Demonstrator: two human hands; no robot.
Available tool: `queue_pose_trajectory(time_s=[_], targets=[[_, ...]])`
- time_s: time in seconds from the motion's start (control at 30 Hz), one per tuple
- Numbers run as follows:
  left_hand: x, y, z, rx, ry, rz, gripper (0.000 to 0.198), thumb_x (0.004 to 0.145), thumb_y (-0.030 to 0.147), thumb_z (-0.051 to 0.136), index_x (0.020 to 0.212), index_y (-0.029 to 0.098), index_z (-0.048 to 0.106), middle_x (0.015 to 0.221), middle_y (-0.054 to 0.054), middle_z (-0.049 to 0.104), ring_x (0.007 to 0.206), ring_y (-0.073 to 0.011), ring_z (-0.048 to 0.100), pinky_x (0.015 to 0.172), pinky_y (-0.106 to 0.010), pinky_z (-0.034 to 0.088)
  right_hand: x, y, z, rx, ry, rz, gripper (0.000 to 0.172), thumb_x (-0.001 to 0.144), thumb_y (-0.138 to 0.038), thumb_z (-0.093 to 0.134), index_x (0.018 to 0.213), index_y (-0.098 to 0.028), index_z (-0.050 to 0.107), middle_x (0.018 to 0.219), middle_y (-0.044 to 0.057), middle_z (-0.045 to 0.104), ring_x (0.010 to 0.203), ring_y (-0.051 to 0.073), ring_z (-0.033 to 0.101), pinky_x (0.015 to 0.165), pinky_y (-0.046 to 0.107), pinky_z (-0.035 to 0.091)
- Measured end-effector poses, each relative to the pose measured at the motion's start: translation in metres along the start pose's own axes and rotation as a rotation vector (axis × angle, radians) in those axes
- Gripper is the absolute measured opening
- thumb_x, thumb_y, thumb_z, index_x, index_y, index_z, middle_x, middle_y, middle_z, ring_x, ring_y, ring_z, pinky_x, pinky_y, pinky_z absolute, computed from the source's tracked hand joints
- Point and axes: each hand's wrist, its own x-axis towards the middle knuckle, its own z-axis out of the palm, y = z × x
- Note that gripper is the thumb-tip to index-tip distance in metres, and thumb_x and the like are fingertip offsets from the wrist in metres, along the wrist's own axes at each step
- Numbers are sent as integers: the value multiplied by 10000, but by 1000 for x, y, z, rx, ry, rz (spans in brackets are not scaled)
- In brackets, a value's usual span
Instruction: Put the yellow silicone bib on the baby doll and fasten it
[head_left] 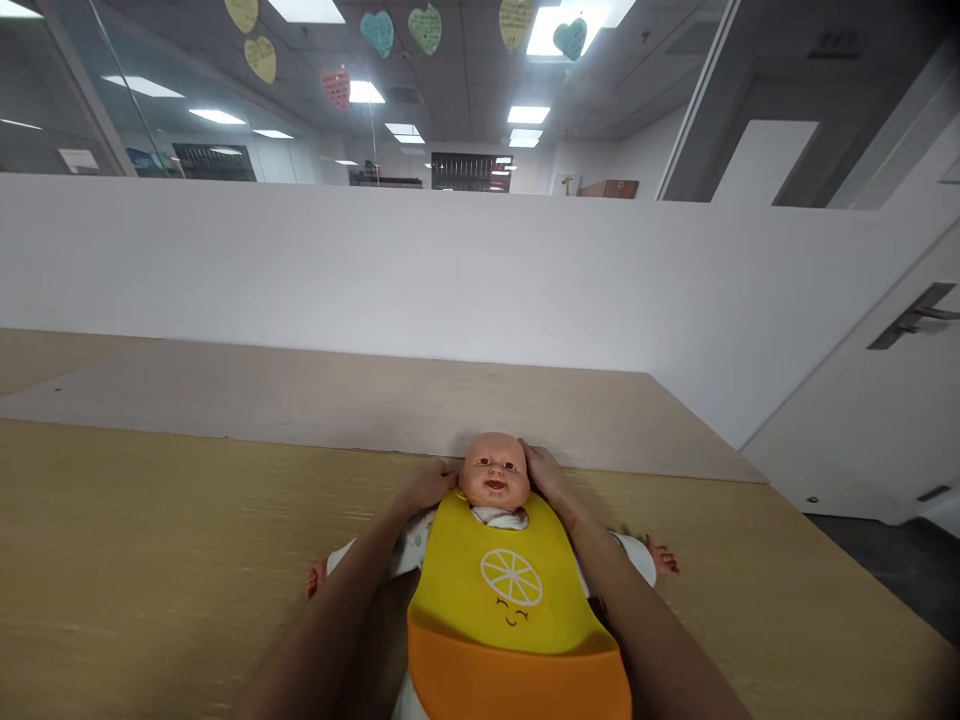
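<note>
A baby doll (pixel 495 465) lies face up on the wooden table, its head towards the far side and its arms spread out. Over its chest is a yellow silicone bib (pixel 457 570) with a white citrus slice and a smiling face printed on it; an orange catch pocket (pixel 517 680) forms its lower end. My left hand (pixel 433 484) is closed beside the doll's neck, at the bib's neck strap. On the other side, my right hand (pixel 543 472) curls against the doll's head. Its fingertips go out of sight behind the head, so what they hold is hidden.
The wooden table (pixel 187 550) spreads to both sides, with a paler board (pixel 337 395) along its back. Behind stands a white wall (pixel 375 270) below a glass partition with paper hearts. A door with a metal handle (pixel 911 318) is at the right.
</note>
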Motion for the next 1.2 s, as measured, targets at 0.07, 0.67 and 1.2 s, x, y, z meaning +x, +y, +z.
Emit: queue_pose_trajectory(time_s=[0.07,0.67,1.2], targets=[[-6,3,-2,8,33,-2,331,766,408,596,787,106,729,703,-78,700,861,-287,627,755,-321,446,-4,-2,-5,-15,-24,14,574,836,-625,419,820,-106,665,734,71,660,694,194,570,644,289,409],[-80,47,17,-30,90,28,548,717,536,706,1097,141,696,1012,-129,743,915,-277,662,756,-304,473,-100,-26,-7,-724,93,-38,335,924,-291,414,925,-99,688,944,166,694,846,220,617,649,279,302],[-224,107,2,-29,313,236,559,725,477,712,1177,155,639,1119,-104,708,1011,-281,646,835,-322,506,-244,-134,-9,-446,323,-272,245,863,-268,438,724,-162,610,722,61,644,697,181,551,600,257,305]])
